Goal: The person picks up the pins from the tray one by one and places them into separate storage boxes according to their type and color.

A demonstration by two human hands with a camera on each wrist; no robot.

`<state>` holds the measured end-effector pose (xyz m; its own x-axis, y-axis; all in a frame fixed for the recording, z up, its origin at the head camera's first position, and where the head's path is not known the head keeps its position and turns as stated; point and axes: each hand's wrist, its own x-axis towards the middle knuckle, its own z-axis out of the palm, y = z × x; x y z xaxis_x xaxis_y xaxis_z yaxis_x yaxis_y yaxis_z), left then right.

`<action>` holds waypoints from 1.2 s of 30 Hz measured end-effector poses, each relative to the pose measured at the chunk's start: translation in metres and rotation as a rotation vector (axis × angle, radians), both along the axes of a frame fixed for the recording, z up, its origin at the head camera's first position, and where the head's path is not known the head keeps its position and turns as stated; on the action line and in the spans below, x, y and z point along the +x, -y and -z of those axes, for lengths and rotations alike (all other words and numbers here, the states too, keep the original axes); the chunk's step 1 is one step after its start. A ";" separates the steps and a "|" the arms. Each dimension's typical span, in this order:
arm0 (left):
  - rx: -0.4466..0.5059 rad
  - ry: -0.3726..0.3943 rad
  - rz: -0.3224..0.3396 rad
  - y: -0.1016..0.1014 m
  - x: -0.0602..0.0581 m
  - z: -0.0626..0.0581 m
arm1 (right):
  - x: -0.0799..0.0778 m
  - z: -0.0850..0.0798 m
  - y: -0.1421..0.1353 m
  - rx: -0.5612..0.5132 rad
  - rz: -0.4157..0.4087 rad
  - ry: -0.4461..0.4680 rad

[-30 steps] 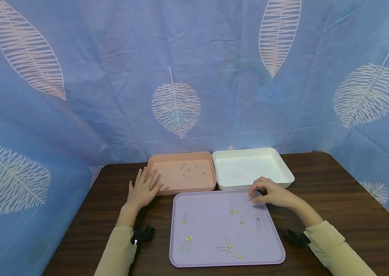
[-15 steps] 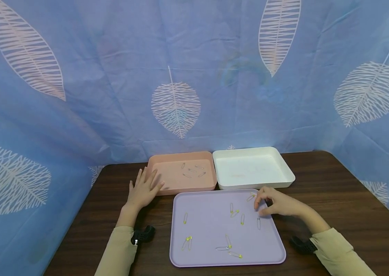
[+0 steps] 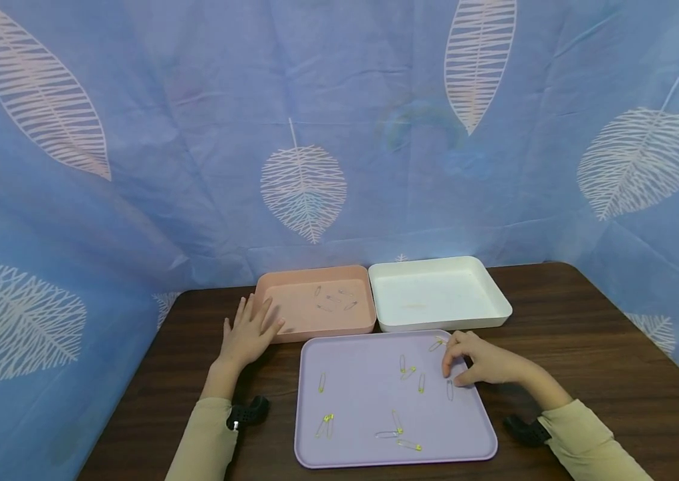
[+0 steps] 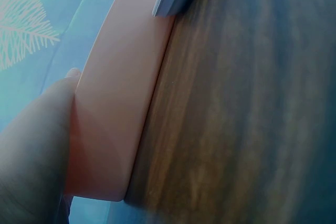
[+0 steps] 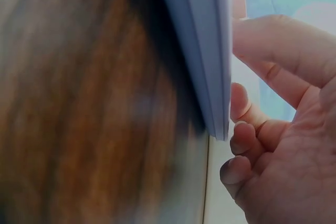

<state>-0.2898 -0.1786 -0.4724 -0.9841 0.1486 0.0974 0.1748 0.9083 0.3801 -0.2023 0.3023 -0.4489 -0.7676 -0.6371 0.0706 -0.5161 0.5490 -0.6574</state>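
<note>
My left hand (image 3: pixel 245 339) rests with spread fingers on the left rim of the pink tray (image 3: pixel 315 332); the left wrist view shows the thumb (image 4: pixel 37 129) along its wall. Several silver safety pins (image 3: pixel 333 298) lie in that tray. Over the right side of the lilac tray (image 3: pixel 363 374), my right hand (image 3: pixel 484 361) has thumb and forefinger a little apart at the top of a silver safety pin (image 3: pixel 450 391). Several yellow-headed safety pins (image 3: pixel 422 383) are scattered on the lilac tray. The right wrist view hides the fingertips partly behind the tray's wall (image 5: pixel 210 77).
A white tray (image 3: pixel 436 321) stands right of the pink one, behind the lilac tray. All three sit on a dark wooden table (image 3: pixel 580 334). A blue leaf-patterned cloth (image 3: pixel 375 187) hangs behind it.
My right hand has left a yellow-headed safety pin at the lilac tray's back right corner and moved toward me to the silver pin. My left hand stays where it was.
</note>
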 end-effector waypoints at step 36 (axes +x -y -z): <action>0.004 0.013 0.012 0.001 0.001 -0.001 | 0.005 -0.004 0.004 0.073 0.019 0.013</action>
